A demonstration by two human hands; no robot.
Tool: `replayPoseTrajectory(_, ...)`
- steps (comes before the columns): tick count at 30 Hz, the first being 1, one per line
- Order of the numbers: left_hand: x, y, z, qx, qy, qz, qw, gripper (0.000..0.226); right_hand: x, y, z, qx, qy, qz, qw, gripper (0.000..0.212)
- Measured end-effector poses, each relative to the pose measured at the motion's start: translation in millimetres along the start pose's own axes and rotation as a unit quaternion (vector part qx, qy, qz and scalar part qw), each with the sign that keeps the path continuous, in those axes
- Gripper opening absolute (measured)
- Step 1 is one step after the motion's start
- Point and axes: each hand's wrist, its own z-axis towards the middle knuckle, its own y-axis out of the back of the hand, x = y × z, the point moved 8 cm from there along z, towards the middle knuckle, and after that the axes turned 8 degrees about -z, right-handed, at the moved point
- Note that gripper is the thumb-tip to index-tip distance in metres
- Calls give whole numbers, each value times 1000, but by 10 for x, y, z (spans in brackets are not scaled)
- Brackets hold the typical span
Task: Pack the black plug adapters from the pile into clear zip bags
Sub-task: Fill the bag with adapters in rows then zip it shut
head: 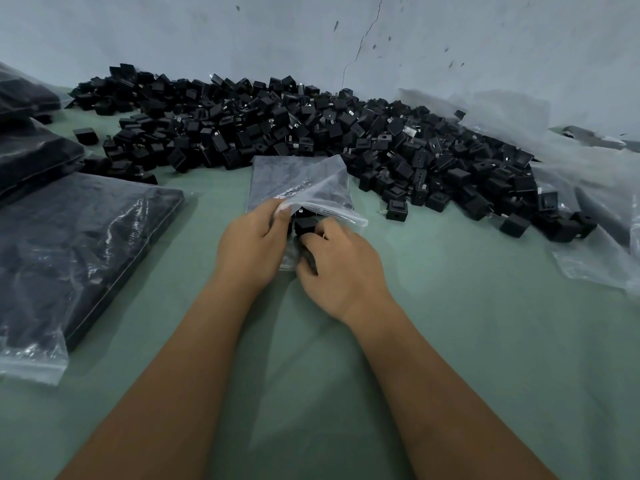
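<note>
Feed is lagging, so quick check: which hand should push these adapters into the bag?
Right. The right hand already grips the adapters at the bag mouth, while the left hand pinches it open.

A green table (450,341) bears an adapter pile (311,133) and filled bags (76,244).

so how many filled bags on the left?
3 visible: nearest filled bag at front left, second bag behind it, third bag at the far-left edge. More may lie out of frame.

single head-worn wide-angle view
looking forward and down from close above the green table (450,341), facing the far wall (242,36), forearms entering from the bottom edge.
</note>
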Motion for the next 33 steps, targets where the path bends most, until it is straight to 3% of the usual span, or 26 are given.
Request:
replayPoseTrajectory(16, -41, -8, -18, -3, -22, 13, 1000, 30, 88, -125, 28, 39, 49, -53, 997, 50)
replayPoseTrajectory(19, -35, -5, -18, -2, -17, 11, 1000, 31, 111, -104, 29, 32, 68, -42, 996, 43)
replayPoseTrajectory(22, -51, -2, -18, 2, -18, 14, 1000, 32, 53, 15, 23, -26, 20, -26, 999, 27)
replayPoseTrajectory(27, -84, 3, -17, 6, -18, 40, 999, 27, 13, -103, 35, 7, 6, -54, 999, 34)
replayPoseTrajectory(30, -230, -27, -45, 20, -90, 120, 988, 21, 12, -172, 39, 35, 11, -50, 998, 44)
replayPoseTrajectory(33, -346, -134, -83, 57, -136, 153, 977, 37, 18, -144, 44, 32, 18, -43, 998, 36)
